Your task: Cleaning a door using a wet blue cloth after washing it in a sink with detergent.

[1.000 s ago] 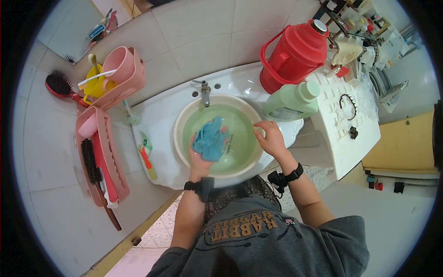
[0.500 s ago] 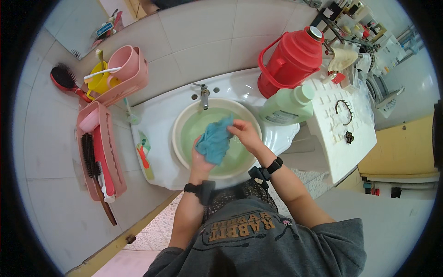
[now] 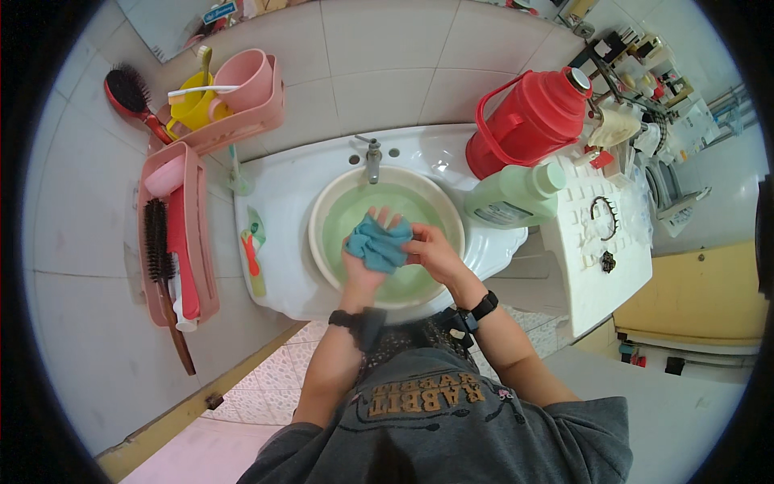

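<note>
A crumpled blue cloth (image 3: 379, 244) rests across the palm of my left hand (image 3: 363, 276), whose fingertips stick out, stretched, past its far edge. My right hand (image 3: 435, 256) pinches the cloth's right edge between thumb and fingers. Both hands are over a round cream basin (image 3: 317, 273) of pale green water, set in a white washbasin (image 3: 278, 189). Behind the basin stands a small metal tap (image 3: 372, 161).
To the right are a green bottle (image 3: 516, 196) and a red thermos flask (image 3: 528, 121), beside a white ribbed board (image 3: 597, 282) with a black hair clip. Pink wall racks (image 3: 211, 274) with brushes and cups hang at left. An orange-handled tool (image 3: 251, 254) lies on the washbasin's left side.
The cloth has gone from hanging upright between my hands to lying bunched on my left palm. My left fingers now show beyond it. The whole view has shifted slightly.
</note>
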The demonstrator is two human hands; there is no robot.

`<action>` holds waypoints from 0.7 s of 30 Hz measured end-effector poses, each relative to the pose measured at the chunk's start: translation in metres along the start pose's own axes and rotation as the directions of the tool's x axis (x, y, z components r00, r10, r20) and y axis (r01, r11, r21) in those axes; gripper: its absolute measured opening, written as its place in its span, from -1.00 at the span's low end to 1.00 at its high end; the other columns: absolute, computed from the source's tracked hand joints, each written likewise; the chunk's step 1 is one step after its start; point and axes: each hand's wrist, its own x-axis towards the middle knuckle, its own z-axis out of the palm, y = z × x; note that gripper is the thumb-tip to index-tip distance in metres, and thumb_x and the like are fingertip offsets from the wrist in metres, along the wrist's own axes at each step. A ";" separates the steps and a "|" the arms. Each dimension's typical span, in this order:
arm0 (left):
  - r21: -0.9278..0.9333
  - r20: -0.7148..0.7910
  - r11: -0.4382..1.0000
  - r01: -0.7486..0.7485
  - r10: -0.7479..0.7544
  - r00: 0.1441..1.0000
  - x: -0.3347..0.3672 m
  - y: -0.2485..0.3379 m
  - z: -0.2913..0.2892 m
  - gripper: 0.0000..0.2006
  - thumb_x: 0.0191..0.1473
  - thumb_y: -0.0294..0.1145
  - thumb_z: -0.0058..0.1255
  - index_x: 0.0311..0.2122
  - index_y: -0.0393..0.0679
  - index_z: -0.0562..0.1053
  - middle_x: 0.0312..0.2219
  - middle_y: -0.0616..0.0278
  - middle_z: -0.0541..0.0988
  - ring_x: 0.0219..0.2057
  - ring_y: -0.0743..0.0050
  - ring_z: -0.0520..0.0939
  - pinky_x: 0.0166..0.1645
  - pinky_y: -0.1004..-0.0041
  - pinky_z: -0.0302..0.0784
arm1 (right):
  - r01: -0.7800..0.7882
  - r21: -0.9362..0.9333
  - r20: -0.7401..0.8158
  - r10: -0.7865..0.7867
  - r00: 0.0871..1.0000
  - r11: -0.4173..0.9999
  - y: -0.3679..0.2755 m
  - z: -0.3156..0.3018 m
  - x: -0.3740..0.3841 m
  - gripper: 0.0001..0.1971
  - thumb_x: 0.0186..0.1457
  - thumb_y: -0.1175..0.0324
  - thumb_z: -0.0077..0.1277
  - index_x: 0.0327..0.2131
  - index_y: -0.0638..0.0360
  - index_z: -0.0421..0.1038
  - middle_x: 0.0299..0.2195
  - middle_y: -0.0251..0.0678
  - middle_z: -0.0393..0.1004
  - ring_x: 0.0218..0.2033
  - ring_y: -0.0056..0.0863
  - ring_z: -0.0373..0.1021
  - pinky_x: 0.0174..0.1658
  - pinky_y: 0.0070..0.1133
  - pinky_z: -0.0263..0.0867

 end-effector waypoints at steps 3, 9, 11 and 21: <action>-0.025 0.130 1.000 0.002 0.002 0.992 -0.001 0.007 -0.003 -0.47 0.00 -0.15 -0.45 0.10 -0.09 0.15 0.09 0.10 0.14 0.10 -0.01 0.17 0.15 0.05 0.05 | -0.041 0.010 -0.076 0.042 0.996 0.999 -0.003 -0.003 0.000 -0.74 -0.04 0.54 -0.13 -0.19 0.22 0.31 -0.36 -0.40 0.36 -0.37 -0.58 0.33 -0.34 -0.61 0.34; 0.096 0.051 0.995 0.014 -0.019 0.999 -0.004 0.011 0.000 -0.49 0.04 -0.17 -0.52 0.12 -0.02 0.14 0.12 0.04 0.10 0.09 0.01 0.19 0.14 0.11 0.08 | 0.017 0.021 -0.178 -0.013 0.984 1.000 -0.011 -0.011 0.001 -0.69 -0.09 0.58 -0.14 -0.18 0.30 0.24 -0.36 -0.27 0.36 -0.38 -0.49 0.36 -0.40 -0.61 0.39; 0.041 0.020 0.999 0.021 -0.021 1.000 -0.005 0.011 0.001 -0.52 0.06 -0.21 -0.52 0.12 -0.01 0.15 0.11 0.02 0.10 0.08 0.02 0.20 0.14 0.13 0.10 | 0.008 0.003 -0.097 -0.007 0.995 1.000 -0.022 -0.004 -0.003 -0.70 -0.10 0.61 -0.16 -0.19 0.28 0.22 -0.40 -0.26 0.36 -0.44 -0.51 0.35 -0.47 -0.64 0.35; -0.078 -0.026 0.994 -0.079 0.077 0.997 -0.006 0.016 0.008 -0.54 0.08 -0.23 -0.43 0.13 0.07 0.08 0.12 0.02 0.08 0.12 -0.02 0.12 0.15 0.03 0.03 | 0.020 -0.316 -0.024 -0.029 0.999 0.948 -0.033 -0.004 0.001 -0.73 -0.19 0.65 -0.15 -0.32 0.19 0.21 -0.50 -0.39 0.32 -0.48 -0.62 0.29 -0.50 -0.71 0.20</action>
